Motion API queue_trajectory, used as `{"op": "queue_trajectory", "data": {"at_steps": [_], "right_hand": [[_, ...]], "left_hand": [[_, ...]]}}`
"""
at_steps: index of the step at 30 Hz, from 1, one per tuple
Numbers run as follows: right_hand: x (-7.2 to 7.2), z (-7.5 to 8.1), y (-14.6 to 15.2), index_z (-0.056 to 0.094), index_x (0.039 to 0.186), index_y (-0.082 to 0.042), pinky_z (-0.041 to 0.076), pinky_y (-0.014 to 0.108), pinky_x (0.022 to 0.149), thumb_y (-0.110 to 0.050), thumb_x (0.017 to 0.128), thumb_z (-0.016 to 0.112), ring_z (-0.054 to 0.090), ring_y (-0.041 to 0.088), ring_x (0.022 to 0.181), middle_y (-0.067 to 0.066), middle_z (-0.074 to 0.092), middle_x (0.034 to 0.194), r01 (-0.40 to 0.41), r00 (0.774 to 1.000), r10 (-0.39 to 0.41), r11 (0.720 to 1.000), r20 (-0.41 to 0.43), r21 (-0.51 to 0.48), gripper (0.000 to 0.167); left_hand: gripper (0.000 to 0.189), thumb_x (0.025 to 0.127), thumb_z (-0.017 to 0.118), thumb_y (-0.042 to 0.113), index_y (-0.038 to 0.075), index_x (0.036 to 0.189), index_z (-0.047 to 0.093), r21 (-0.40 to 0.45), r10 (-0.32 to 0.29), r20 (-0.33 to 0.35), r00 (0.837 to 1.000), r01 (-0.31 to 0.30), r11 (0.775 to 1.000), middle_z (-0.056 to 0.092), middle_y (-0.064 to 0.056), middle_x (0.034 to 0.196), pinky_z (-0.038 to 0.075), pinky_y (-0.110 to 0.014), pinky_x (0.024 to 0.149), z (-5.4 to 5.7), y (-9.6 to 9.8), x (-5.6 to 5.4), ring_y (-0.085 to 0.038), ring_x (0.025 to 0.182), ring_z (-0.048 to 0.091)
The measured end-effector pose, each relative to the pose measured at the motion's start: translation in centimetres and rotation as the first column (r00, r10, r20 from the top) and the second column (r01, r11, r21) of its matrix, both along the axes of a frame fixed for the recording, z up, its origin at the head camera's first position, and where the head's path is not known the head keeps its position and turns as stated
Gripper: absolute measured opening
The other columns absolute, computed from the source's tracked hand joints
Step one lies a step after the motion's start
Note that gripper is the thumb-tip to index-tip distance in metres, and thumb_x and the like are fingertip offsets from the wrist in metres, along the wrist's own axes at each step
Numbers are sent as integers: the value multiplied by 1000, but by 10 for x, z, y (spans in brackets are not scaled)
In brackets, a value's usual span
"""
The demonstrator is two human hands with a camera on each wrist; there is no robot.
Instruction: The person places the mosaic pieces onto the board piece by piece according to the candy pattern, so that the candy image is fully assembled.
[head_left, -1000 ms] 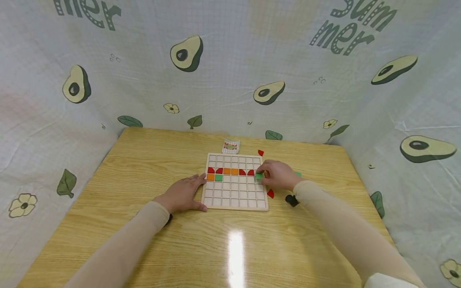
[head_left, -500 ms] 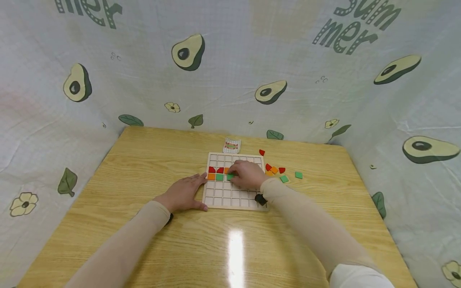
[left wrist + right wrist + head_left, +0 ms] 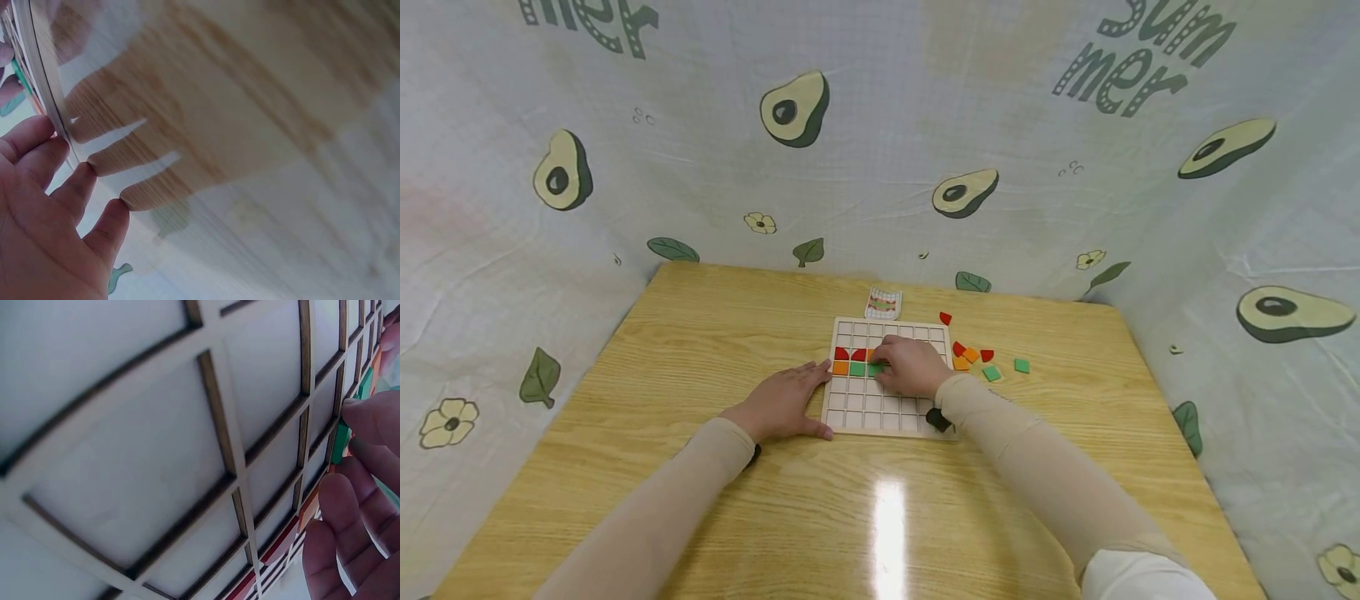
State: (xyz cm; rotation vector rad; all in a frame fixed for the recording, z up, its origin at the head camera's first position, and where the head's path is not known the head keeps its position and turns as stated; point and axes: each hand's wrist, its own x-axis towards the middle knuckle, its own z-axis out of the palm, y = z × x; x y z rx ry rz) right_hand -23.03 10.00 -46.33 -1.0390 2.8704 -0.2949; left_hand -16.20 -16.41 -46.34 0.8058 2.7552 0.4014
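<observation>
Pressing a green tile (image 3: 340, 442) into the board (image 3: 872, 402)
Right hand (image 3: 913, 367) pinches it beside its green neighbour (image 3: 857, 369) — best seated level — while the left hand (image 3: 781, 405), fingers outstretched, touches the board's edge.

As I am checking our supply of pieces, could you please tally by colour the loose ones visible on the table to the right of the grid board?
Red pieces: 3
Orange pieces: 2
Green pieces: 2
Total visible: 7
</observation>
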Motion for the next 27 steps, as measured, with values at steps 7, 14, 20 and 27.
{"op": "queue_trajectory", "data": {"at_steps": [7, 14, 20, 27], "right_hand": [[1, 1, -1, 74, 114, -23, 53, 30, 75, -32, 90, 74, 60, 8, 84, -8, 63, 106, 17, 1000, -17, 1000, -5, 19, 26], [3, 4, -3, 75, 115, -21, 53, 31, 78, -30, 91, 73, 59, 10, 85, -7, 64, 106, 9, 1000, -9, 1000, 18, 1, 26], [3, 9, 8, 74, 114, -23, 52, 30, 75, -30, 91, 72, 59, 8, 85, -9, 63, 106, 13, 1000, -12, 1000, 21, -3, 24], [6, 29, 50, 75, 113, -16, 51, 30, 71, -22, 89, 75, 58, 10, 81, -3, 66, 104, 18, 998, -16, 999, 57, -32, 24]], "left_hand": [[109, 74, 72, 72, 7, 154, 37, -5, -3, -6, 1000, 3, 1000, 28, -11, 161, 28, -50, 115, 0, 0, 0, -32, 145, 30], [109, 74, 71, 73, 7, 154, 37, -7, 1, 0, 1000, -1, 1000, 28, -11, 161, 28, -51, 114, 0, 1, 0, -32, 145, 29], [110, 74, 72, 72, 7, 155, 35, -11, 4, 7, 1000, -4, 1000, 28, -10, 161, 27, -50, 115, 0, 2, 0, -31, 146, 29], [107, 74, 73, 70, 8, 154, 38, -7, 1, 5, 1000, -1, 1000, 24, -8, 163, 27, -51, 115, 0, 1, 1, -31, 146, 27]]}}
